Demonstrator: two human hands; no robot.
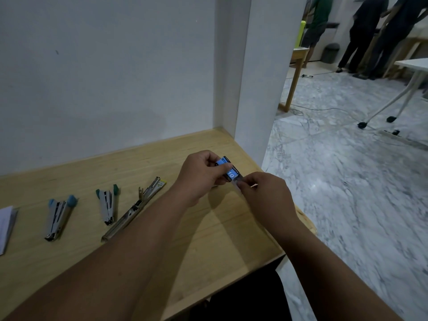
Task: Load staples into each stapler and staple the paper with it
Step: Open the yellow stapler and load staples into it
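Note:
My left hand grips a small blue and black staple box above the right part of the wooden desk. My right hand pinches the box's near end, where a pale strip sticks out between my fingers. Three staplers lie open on the desk to the left: a blue-tipped one, a green-tipped one, and a long one swung fully open with a yellow end. A stack of white paper lies at the far left edge.
A white wall runs behind the desk, with a white pillar at its right corner. The desk's right edge drops to a marble floor. Far right stand people, wooden tables and a white table on wheels.

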